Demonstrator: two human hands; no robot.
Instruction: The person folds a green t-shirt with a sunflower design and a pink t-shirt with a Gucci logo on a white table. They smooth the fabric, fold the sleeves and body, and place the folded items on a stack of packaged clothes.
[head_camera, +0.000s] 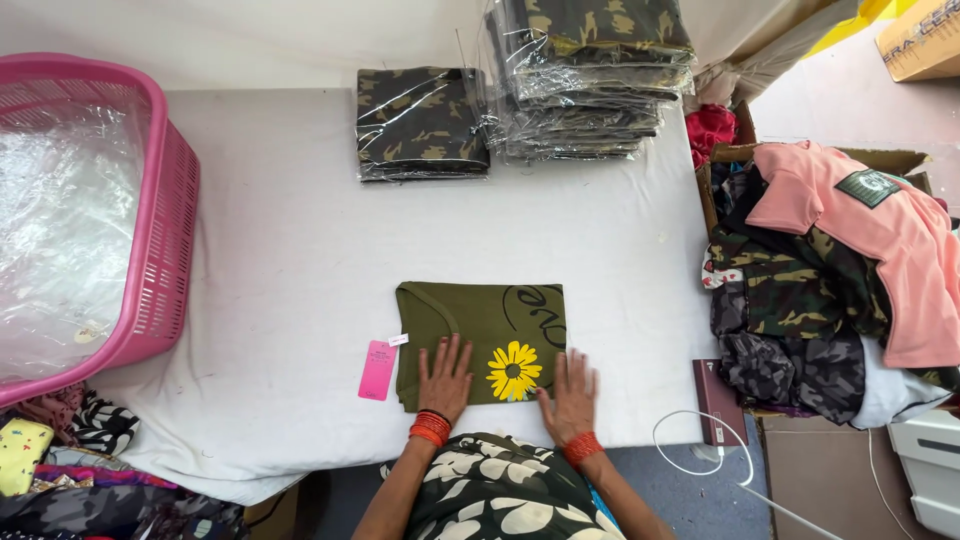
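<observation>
A folded olive-green shirt (470, 320) with a yellow flower print lies on the white table (300, 230) near its front edge. My left hand (445, 378) rests flat on the shirt's lower left part, fingers spread. My right hand (570, 393) lies flat on its lower right corner, beside the flower. A pink hang tag (378, 370) sticks out to the left of the shirt. Both wrists wear red bangles.
A pink basket (160, 270) lined with clear plastic stands at the left. Bagged camouflage garments form a low stack (420, 125) and a taller stack (585, 80) at the back. A box with loose camouflage and pink clothes (830, 270) is at the right.
</observation>
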